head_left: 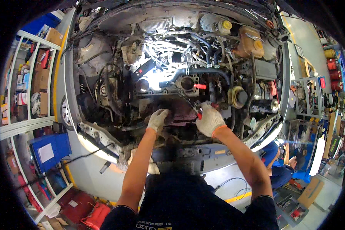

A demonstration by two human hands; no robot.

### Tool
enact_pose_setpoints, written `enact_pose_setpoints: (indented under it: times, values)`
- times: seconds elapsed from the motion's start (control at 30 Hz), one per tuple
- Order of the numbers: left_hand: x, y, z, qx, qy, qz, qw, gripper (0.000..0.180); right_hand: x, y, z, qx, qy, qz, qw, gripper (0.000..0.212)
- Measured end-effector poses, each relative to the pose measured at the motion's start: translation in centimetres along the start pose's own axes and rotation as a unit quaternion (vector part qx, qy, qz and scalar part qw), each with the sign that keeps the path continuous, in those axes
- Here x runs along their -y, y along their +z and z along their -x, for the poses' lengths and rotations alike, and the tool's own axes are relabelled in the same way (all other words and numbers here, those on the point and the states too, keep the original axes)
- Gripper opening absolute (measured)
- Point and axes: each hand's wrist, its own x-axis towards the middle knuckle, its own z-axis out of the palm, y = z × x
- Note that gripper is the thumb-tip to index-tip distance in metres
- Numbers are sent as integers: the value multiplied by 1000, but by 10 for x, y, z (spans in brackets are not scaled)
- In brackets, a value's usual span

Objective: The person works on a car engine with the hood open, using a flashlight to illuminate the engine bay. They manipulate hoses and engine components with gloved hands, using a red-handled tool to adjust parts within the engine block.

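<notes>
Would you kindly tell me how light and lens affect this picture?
Head view: glare washes out part of the engine; head view: it is dim between the left hand and right hand; head view: fisheye bends the shelving, rim fades to black.

The pale gloves (157, 121) have orange edges (218, 129) and the dark shirt (176, 191) short sleeves (120, 215).

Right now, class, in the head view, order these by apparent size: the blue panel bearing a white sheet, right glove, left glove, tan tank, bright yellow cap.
1. Blue panel
2. Right glove and tan tank: too alike to rank
3. Left glove
4. Bright yellow cap
</notes>
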Motion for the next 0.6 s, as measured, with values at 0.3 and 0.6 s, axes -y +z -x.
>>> enact_pose_setpoints:
  times: [0.3, 0.6]
  values:
    - [-12, 72, -203, -203, -124, 526, 817, 50, 21, -41, -168, 69, -69, 283, 954, 37]
    - [-45, 109, -217, -454, -65, 300, 837, 58, 49, -61, -207, 63, -122, 342, 930, 26]
